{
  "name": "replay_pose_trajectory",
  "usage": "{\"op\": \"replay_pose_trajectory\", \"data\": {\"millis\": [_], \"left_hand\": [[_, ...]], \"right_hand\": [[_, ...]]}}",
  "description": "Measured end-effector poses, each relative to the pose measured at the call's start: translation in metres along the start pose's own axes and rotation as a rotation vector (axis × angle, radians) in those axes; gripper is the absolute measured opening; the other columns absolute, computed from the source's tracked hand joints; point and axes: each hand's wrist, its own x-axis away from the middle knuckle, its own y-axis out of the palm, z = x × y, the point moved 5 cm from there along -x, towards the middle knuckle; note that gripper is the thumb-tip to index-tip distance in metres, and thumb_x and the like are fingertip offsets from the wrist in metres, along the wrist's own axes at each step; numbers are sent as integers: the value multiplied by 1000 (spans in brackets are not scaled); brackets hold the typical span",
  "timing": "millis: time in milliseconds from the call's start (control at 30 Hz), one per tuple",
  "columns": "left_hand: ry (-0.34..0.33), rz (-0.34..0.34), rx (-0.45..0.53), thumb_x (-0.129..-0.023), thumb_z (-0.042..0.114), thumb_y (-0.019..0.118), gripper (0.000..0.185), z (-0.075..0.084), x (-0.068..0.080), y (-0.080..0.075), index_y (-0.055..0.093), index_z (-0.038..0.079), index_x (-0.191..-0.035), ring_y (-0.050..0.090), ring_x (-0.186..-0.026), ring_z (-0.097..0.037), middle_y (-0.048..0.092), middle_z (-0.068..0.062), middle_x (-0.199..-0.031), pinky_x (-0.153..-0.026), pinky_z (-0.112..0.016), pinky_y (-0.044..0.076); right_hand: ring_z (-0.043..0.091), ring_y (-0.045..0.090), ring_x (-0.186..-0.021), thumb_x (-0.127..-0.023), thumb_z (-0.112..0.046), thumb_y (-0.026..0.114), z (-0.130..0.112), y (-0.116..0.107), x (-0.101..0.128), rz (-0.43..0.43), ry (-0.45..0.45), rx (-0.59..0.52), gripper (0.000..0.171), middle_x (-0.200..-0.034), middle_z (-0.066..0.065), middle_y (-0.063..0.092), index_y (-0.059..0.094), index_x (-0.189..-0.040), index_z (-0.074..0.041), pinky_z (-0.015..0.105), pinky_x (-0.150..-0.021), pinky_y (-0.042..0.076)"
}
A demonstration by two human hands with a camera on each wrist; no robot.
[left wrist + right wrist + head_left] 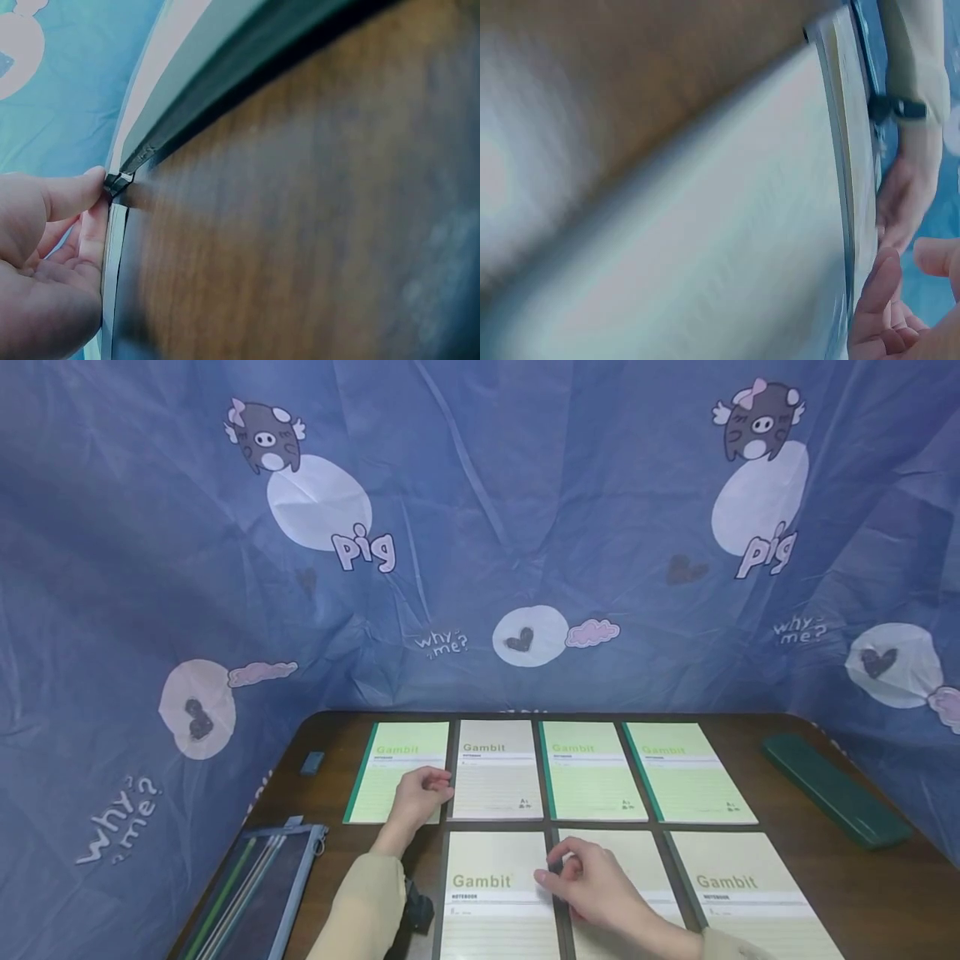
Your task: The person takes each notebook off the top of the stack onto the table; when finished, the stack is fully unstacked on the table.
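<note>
On the brown table [862, 893], seven Gambit notebooks lie in two rows, and the left hand [417, 797] rests at the right edge of the far-left green notebook [397, 770], its fingers [75, 193] curled and pinching a corner of that cover. The right hand [592, 885] lies on the middle notebook of the near row [637, 860], fingers loosely bent and touching its left edge, gripping nothing. A mesh pencil case [251, 893] sits at the left, a dark green case [832, 789] at the right.
</note>
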Motion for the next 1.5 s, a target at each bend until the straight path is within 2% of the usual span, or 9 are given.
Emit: {"op": "replay_pose_trajectory", "data": {"millis": [200,433,700,900,1200,1500], "left_hand": [[10,-4,0,-86,0,71,24,-1,0,1,69,-3,-110,63,-88,-21,68,-10,-95,-80,-37,51],[8,-4,-7,-86,0,71,24,-1,1,2,69,-3,-110,62,-89,-22,67,-10,-95,-79,-37,51],[4,-4,-4,-86,0,71,23,-2,1,3,69,-3,-109,62,-88,-21,67,-9,-95,-79,-36,51],[-2,-2,-4,-86,0,71,23,-3,-1,4,70,-2,-109,62,-88,-21,67,-9,-94,-80,-36,51],[-22,-8,-19,-87,1,71,26,2,0,3,69,-2,-112,62,-92,-23,66,-10,-98,-84,-39,51],[-34,-9,-52,-86,1,71,31,4,1,3,67,-5,-116,60,-91,-23,64,-11,-98,-82,-38,51]], "right_hand": [[10,52,-44,-90,-32,73,7,-10,-22,39,75,-23,35,-63,0,59,65,-106,-2,22,-44,37],[14,54,-46,-91,-32,73,5,-20,-46,97,101,23,31,-64,3,60,67,-103,-4,24,-46,41],[15,56,-49,-92,-35,71,12,-27,-75,131,180,23,32,-68,5,63,67,-102,-5,25,-50,43],[15,59,-53,-93,-35,69,17,-28,-94,157,204,17,35,-71,5,63,66,-106,-3,25,-49,46],[16,64,-58,-93,-34,70,22,-29,-111,174,201,18,42,-78,7,66,63,-115,1,29,-55,55],[14,63,-56,-94,-31,69,25,-25,-112,168,188,25,43,-73,6,65,63,-120,3,28,-55,54]]}}
